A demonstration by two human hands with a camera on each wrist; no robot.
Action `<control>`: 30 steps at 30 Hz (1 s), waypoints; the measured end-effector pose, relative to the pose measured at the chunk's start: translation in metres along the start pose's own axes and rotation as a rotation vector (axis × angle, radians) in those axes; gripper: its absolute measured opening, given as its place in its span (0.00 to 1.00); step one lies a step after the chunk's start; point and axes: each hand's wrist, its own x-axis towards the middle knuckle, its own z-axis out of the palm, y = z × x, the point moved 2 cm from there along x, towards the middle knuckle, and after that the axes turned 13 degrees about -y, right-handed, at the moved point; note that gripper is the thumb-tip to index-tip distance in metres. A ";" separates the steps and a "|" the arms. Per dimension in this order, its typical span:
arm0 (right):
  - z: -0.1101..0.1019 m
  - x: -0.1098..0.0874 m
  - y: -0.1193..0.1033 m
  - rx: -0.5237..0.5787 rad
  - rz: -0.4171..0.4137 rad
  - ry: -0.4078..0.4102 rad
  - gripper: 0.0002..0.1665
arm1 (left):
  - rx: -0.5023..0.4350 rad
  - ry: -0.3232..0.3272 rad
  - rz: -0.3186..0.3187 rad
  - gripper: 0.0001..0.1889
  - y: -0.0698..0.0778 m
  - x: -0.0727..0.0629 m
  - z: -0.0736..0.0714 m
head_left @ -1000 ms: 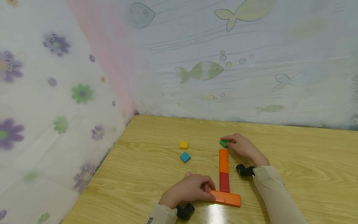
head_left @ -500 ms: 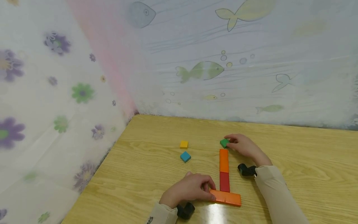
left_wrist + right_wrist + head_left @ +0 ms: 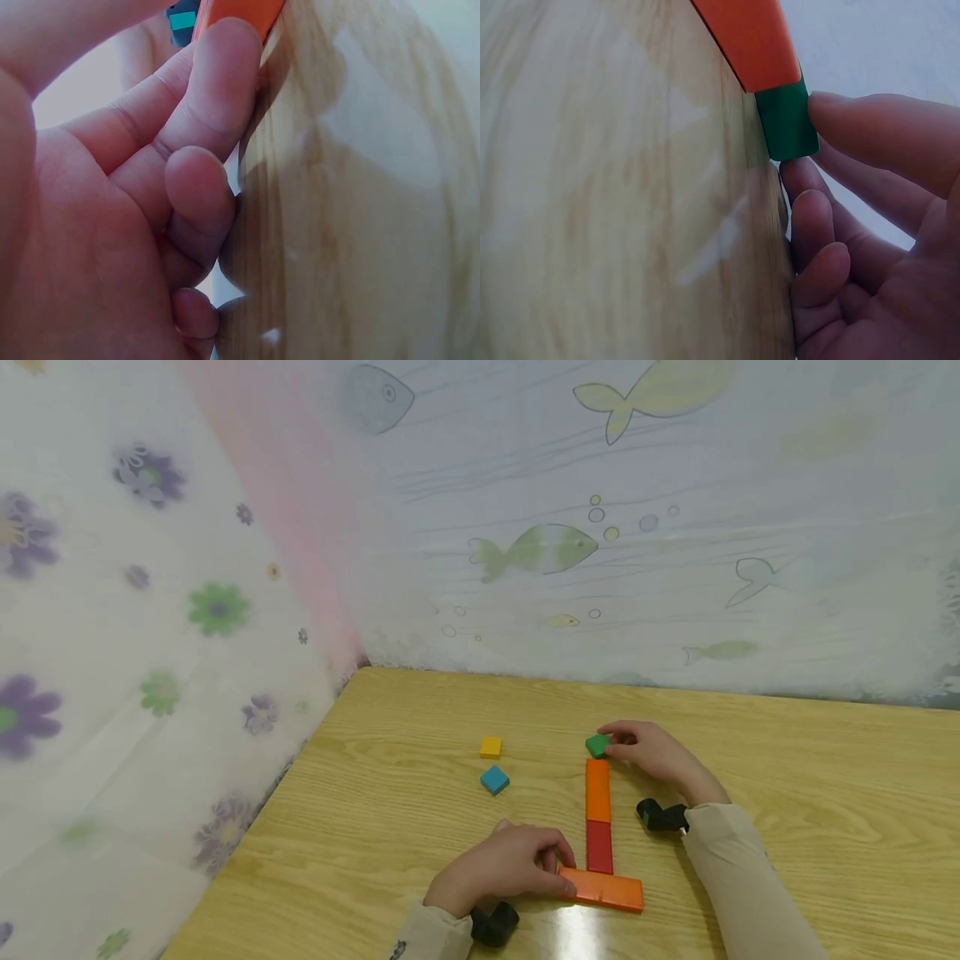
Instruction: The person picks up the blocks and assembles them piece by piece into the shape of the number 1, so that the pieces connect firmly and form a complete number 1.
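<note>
In the head view, a long orange block point(image 3: 606, 891) lies crosswise, and my left hand point(image 3: 510, 864) holds its left end between thumb and fingers. From its far side a red block point(image 3: 599, 847) and a second orange block point(image 3: 597, 789) run away from me in a line. At that line's far end sits a small green block point(image 3: 597, 745), turned at an angle. My right hand point(image 3: 652, 756) pinches it from the right with thumb and forefinger. In the right wrist view the thumb point(image 3: 870, 124) meets the green block point(image 3: 789, 124) beside the orange block point(image 3: 754, 45).
A yellow square block point(image 3: 491, 747) and a blue square block point(image 3: 495, 780) lie left of the line on the wooden table point(image 3: 375, 793). Black wrist devices point(image 3: 495, 924) show beside both sleeves. A patterned curtain point(image 3: 480, 568) hangs behind the table.
My right hand's forefinger has drawn back to the right from over the green block, which shows more of its top and sits slightly turned. The left hand and the other blocks have stayed put.
</note>
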 end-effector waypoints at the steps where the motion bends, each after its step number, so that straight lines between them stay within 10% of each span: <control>1: 0.000 0.000 0.000 0.001 -0.003 0.000 0.22 | 0.001 -0.001 0.000 0.12 0.000 0.000 0.000; 30: -0.001 -0.002 -0.002 0.032 -0.021 -0.027 0.22 | 0.001 0.003 0.001 0.11 -0.001 0.002 0.001</control>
